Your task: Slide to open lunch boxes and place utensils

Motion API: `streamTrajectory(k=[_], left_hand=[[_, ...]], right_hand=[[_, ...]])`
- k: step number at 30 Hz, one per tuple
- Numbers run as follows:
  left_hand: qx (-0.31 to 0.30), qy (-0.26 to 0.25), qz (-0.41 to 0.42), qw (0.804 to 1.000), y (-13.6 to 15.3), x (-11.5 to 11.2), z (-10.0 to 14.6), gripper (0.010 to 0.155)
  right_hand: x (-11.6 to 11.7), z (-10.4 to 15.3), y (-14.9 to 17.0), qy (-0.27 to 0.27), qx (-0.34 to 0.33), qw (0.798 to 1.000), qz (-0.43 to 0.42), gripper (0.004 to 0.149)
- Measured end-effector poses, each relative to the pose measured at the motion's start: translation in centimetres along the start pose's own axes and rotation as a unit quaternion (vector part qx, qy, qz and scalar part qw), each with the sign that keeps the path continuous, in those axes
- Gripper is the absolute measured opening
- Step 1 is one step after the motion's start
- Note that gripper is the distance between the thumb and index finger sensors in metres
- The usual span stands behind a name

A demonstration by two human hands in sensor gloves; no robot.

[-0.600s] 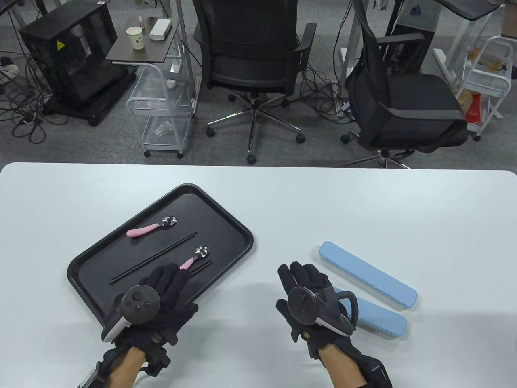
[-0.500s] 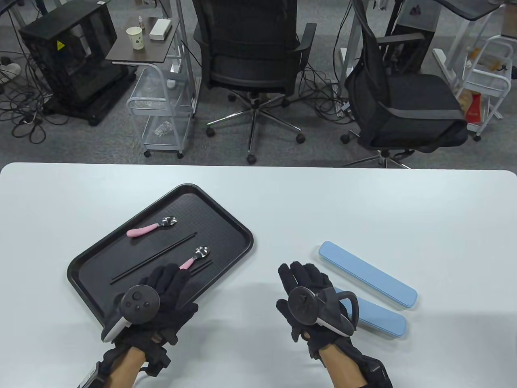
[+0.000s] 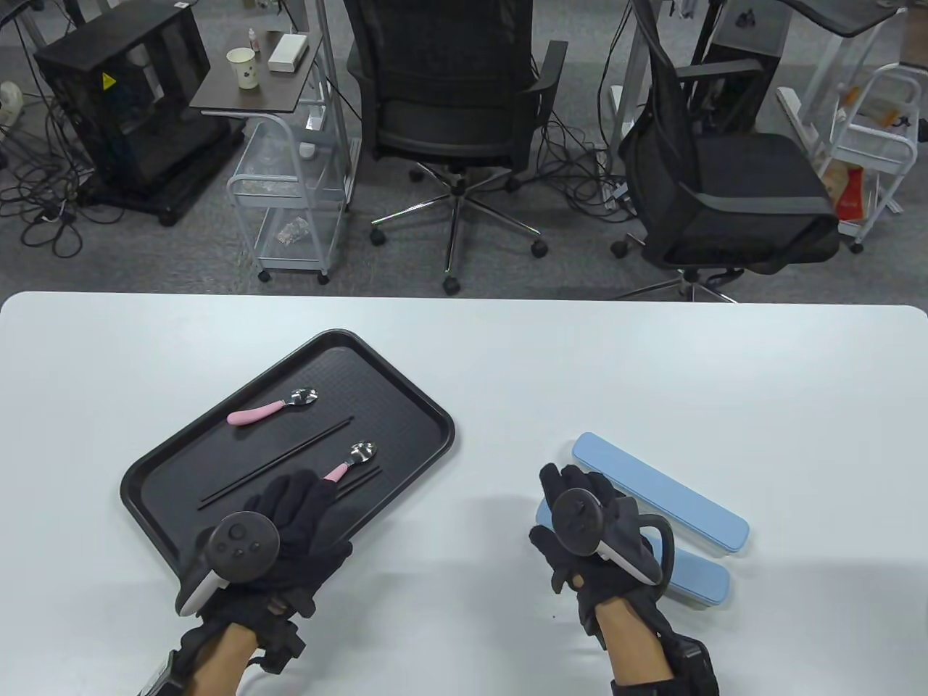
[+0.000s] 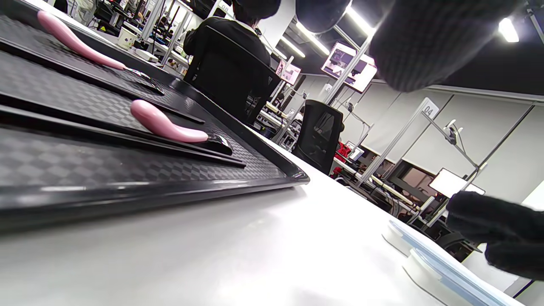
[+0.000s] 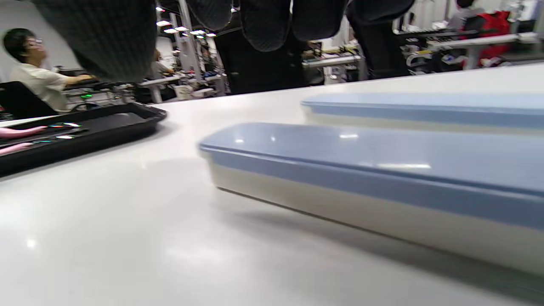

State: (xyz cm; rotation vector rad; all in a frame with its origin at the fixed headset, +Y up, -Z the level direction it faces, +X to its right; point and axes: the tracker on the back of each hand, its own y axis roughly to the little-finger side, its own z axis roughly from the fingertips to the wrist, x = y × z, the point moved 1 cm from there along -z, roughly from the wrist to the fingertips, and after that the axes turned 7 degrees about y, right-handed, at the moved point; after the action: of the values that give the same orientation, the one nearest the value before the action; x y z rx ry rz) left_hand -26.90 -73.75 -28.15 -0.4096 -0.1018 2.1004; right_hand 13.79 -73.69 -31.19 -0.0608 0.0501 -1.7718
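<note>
Two lidded blue boxes lying side by side on the counter [image 3: 507, 362], near box [image 3: 696, 576] and far box [image 3: 663, 493], both closed, ready for sliding. Right hand [image 3: 587, 533] poised above near box's left end, fingers loosely spread, gripping nothing. Left hand [image 3: 290, 522] hovering open over black tray [image 3: 406, 384], beside nearer pink spoon [image 3: 351, 460] and chopsticks [image 3: 279, 460], presumably for pickup once a lid slides back.

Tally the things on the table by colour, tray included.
Black tray: 1
Pink-handled spoons: 2
Black chopsticks: at least 3 show, the long pair and one by the left hand; more may be hidden
Blue-lidded boxes: 2
Total: at least 8
</note>
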Motion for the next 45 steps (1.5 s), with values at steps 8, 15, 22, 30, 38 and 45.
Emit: streamTrajectory(k=[8, 15, 22, 30, 38, 45], left_hand=[[-0.007, 0.000, 0.002, 1.000, 0.0, 0.1, 0.1, 0.077], [-0.011, 0.002, -0.002, 1.000, -0.2, 0.1, 0.2, 0.075], [-0.027, 0.008, -0.004, 1.000, -0.8, -0.3, 0.1, 0.075], [-0.062, 0.021, -0.015, 0.998, -2.8, -1.5, -0.2, 0.076], [-0.104, 0.036, -0.033, 0.993, -5.4, -3.0, 0.0, 0.082], [-0.145, 0.075, -0.069, 0.984, -7.2, -4.9, -0.2, 0.086]], right_hand=[[2.9, -0.9, 3.9, -0.133, 0.075, 0.988, 0.004, 0.095], [3.8, -1.2, 4.9, -0.131, 0.091, 0.987, 0.015, 0.085], [3.1, -1.1, 3.9, -0.097, 0.066, 0.992, 0.049, 0.081], [-1.3, 1.7, -4.8, 0.002, -0.093, 0.996, 0.015, 0.082], [0.1, 4.0, -11.3, -0.033, -0.222, 0.974, 0.013, 0.083], [1.1, 4.5, -13.1, -0.045, -0.255, 0.965, -0.032, 0.083]])
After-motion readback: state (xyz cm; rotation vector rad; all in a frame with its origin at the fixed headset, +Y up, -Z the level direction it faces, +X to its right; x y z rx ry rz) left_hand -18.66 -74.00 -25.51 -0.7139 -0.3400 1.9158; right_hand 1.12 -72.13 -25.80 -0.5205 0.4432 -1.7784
